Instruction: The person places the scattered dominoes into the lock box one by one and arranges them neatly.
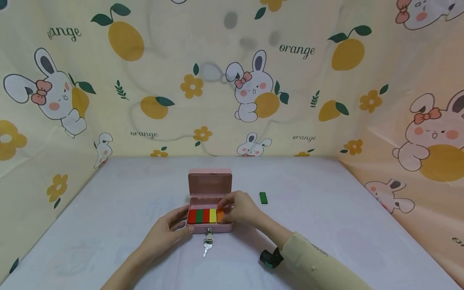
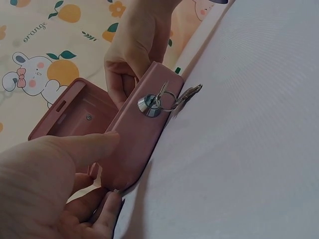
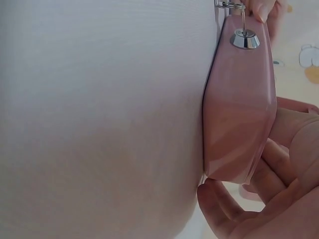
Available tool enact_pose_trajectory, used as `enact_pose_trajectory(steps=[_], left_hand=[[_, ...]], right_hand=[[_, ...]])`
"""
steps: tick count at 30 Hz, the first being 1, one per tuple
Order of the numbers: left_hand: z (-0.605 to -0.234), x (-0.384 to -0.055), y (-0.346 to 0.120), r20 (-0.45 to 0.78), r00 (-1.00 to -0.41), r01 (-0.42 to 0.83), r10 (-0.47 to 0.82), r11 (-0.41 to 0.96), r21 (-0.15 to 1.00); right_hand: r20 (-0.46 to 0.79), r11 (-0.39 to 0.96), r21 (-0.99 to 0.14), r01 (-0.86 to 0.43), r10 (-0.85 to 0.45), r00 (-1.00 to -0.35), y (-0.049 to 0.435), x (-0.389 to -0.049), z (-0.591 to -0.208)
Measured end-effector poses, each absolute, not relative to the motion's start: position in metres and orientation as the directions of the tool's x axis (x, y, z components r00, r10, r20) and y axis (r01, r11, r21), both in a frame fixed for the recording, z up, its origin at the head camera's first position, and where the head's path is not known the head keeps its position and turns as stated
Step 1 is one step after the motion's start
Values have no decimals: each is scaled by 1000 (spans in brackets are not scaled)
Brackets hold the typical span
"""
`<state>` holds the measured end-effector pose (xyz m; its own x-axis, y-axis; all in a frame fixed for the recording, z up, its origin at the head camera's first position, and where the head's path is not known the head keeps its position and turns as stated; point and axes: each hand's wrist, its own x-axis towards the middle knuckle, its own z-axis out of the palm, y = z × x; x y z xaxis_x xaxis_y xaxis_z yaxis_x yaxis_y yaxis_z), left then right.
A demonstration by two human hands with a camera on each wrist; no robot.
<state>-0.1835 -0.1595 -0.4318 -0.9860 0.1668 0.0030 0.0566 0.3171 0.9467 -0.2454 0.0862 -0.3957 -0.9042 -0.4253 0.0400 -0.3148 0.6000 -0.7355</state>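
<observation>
A pink metal cash box (image 1: 214,228) sits on the table with its lid (image 1: 210,184) raised. Red, green, yellow and orange blocks stand in a row inside it. A key is in the front lock (image 2: 149,105), and a second key (image 1: 207,246) hangs from its ring. My left hand (image 1: 168,229) grips the box's left end, thumb on the front wall and fingers curled at the side. At the right end, my right hand (image 1: 242,207) reaches in and pinches an orange block (image 1: 219,216) between thumb and fingers. The wrist views hide that block behind the box wall.
A green block (image 1: 263,197) lies on the white tabletop (image 1: 308,193), right of the box. A black device (image 1: 271,257) is at the right wrist, by the sleeve. Behind the table hangs a patterned cloth (image 1: 217,40), which also runs along both sides.
</observation>
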Motion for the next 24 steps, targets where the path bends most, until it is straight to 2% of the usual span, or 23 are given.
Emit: enact_pose_trajectory(steps=[12,24], left_hand=[[-436,-186,-159,-36,-991,12,131,350,937],[-435,-186,-159,-22,-989,29,147,338,941]], right_hand=[[45,583,-751,-311,-424,-905,82,-247,-398],[35,558,-780,-284,-415,-909,82,-247,-397]])
